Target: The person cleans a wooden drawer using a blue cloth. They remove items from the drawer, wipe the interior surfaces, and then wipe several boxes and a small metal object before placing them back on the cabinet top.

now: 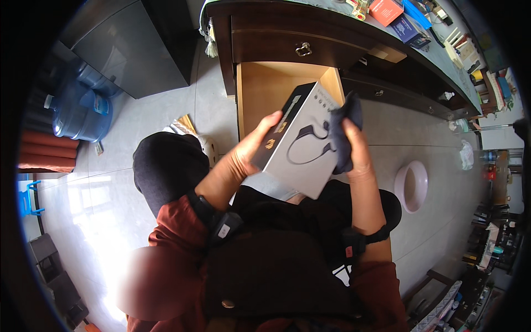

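A headphone box [305, 153], black on one side and grey on its broad face, is tilted above my lap. The grey face bears a picture of neckband headphones and some writing. My left hand [259, 143] grips the box along its black side. On the other side, my right hand [356, 145] holds a dark grey cloth [346, 128] against the box's edge. Beyond the box, a pale wooden drawer [265, 85] is pulled out from a dark wood cabinet [269, 39]. The part of the drawer behind the box is hidden.
A pink plastic basin [410, 186] stands on the tiled floor to the right. Large blue water bottles [85, 116] are at the left. Small boxes [386, 11] and other items crowd the cabinet top. A crumpled plastic bag [466, 154] lies farther right.
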`<act>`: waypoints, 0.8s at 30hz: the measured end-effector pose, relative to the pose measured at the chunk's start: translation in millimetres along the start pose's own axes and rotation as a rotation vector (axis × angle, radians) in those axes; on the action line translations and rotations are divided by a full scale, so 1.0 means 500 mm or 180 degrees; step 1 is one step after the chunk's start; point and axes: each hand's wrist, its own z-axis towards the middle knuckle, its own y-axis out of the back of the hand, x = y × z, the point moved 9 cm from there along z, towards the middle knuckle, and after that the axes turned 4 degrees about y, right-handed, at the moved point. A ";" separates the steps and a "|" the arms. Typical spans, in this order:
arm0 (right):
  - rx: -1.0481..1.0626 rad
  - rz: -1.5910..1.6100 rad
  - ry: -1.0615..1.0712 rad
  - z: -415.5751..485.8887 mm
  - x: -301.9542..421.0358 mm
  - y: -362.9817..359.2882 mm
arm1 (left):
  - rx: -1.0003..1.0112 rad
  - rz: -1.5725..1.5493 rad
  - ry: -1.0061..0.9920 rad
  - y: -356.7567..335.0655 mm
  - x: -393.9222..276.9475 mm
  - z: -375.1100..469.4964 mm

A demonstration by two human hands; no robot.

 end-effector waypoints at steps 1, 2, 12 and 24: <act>-0.0243 0.0009 -0.0048 0.003 0.007 0.014 | -0.0284 0.0537 -0.0024 0.009 -0.014 -0.002; -0.0095 -0.0128 0.0158 0.008 0.035 0.009 | -0.0475 0.1210 -0.0419 0.004 -0.044 -0.004; -0.0803 -0.1835 0.1470 -0.014 0.077 -0.054 | -0.1224 0.1169 -0.0928 0.052 -0.014 0.017; 0.0628 -0.2000 0.2573 -0.033 0.100 -0.182 | 0.0556 0.1877 -0.1644 -0.043 -0.003 -0.014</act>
